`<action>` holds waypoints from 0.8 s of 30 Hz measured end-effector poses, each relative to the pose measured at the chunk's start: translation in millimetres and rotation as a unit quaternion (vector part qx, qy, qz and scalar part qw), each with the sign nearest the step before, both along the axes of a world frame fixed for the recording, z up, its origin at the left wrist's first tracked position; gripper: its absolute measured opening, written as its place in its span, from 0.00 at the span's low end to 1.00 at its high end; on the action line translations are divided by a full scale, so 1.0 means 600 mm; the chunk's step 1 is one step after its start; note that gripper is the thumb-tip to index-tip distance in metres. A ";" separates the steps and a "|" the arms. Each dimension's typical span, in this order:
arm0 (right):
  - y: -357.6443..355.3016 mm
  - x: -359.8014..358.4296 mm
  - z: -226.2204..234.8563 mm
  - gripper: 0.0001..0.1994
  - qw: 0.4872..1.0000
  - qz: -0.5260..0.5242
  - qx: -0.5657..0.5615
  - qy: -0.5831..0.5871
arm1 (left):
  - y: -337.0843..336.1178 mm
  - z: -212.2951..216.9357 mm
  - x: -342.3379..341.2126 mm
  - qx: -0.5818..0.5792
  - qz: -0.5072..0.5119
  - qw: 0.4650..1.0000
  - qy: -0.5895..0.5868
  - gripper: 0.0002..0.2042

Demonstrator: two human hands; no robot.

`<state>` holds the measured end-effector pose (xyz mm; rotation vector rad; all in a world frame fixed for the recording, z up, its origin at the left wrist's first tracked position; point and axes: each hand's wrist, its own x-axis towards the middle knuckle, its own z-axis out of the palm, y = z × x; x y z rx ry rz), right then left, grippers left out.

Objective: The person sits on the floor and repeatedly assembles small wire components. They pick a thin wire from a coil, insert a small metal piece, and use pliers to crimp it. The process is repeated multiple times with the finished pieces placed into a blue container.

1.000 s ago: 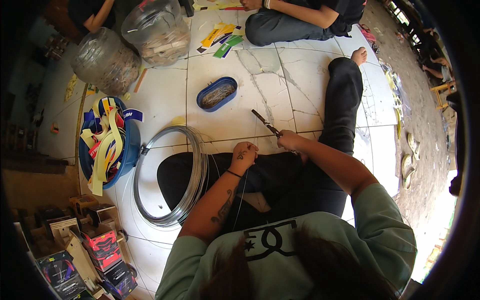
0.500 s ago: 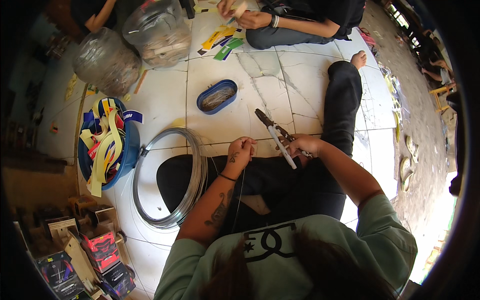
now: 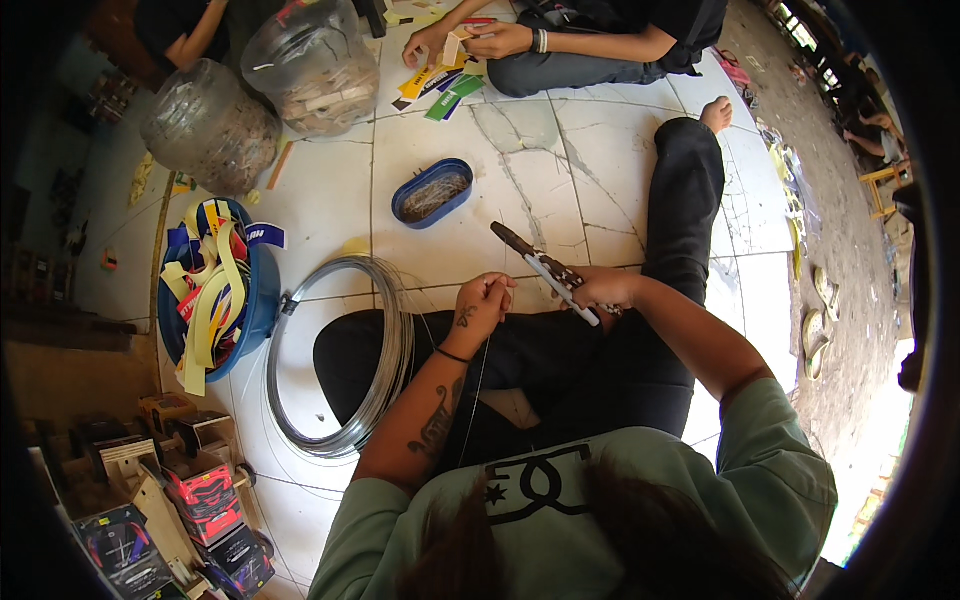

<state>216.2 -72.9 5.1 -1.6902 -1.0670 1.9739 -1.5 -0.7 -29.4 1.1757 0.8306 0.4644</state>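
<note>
Since a second ago, the person's right hand (image 3: 606,288) has drawn farther from the blue oval plastic dish (image 3: 448,211), while the dark, long-nosed metal pliers with a pale handle (image 3: 540,266) now point nearer its right rim, that handle now showing. The left hand (image 3: 486,297) has risen slightly toward the dish. Beyond it, a co-worker's hands (image 3: 500,41) have come in with a small pale block (image 3: 451,48).

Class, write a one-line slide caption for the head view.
Right hand holding pliers, left hand closed on thin wire, with a wire coil and blue tray nearby.
</note>
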 end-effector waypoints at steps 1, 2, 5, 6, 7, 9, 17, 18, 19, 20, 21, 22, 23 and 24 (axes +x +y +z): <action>0.001 -0.002 -0.002 0.18 1.000 0.011 0.001 0.015 | 0.000 0.000 0.000 0.003 0.001 1.000 -0.001 0.11; 0.003 -0.004 -0.004 0.16 1.000 0.017 -0.006 0.020 | -0.001 -0.001 0.000 0.006 0.003 1.000 -0.002 0.11; 0.006 -0.014 -0.007 0.17 0.999 0.002 -0.042 -0.033 | 0.001 -0.007 -0.001 0.015 -0.013 1.000 0.017 0.11; 0.005 -0.016 -0.006 0.16 0.998 0.007 -0.013 -0.059 | 0.002 -0.009 0.000 -0.002 -0.007 1.000 0.028 0.11; 0.005 -0.019 -0.006 0.15 0.993 0.008 -0.001 -0.116 | 0.002 -0.013 0.002 -0.026 -0.001 0.999 0.039 0.11; 0.006 -0.024 -0.009 0.13 0.982 -0.002 0.012 -0.190 | -0.002 -0.021 0.003 -0.056 -0.006 0.996 0.071 0.11; 0.029 -0.025 -0.072 0.10 0.967 -0.024 0.018 -0.253 | -0.012 -0.052 0.010 -0.023 -0.006 0.990 0.142 0.10; 0.029 -0.023 -0.079 0.10 0.968 -0.023 0.017 -0.251 | -0.012 -0.055 0.011 0.002 -0.010 0.989 0.149 0.10; 0.030 -0.022 -0.083 0.10 0.967 -0.023 0.014 -0.254 | -0.011 -0.058 0.013 0.012 -0.006 0.988 0.151 0.10; 0.030 -0.021 -0.086 0.10 0.966 -0.023 0.011 -0.258 | -0.011 -0.061 0.014 0.004 0.004 0.989 0.150 0.11; 0.031 -0.021 -0.088 0.10 0.962 -0.021 0.016 -0.273 | -0.011 -0.063 0.014 0.030 -0.003 0.988 0.153 0.11; 0.030 -0.022 -0.087 0.11 0.957 -0.018 0.022 -0.289 | -0.011 -0.065 0.015 0.039 -0.005 0.987 0.153 0.11; 0.029 -0.023 -0.085 0.11 0.951 -0.015 0.029 -0.306 | -0.011 -0.066 0.015 0.030 -0.001 0.988 0.149 0.11; 0.031 -0.023 -0.081 0.12 0.957 -0.017 0.003 -0.291 | -0.011 -0.066 0.016 0.051 -0.005 0.987 0.152 0.11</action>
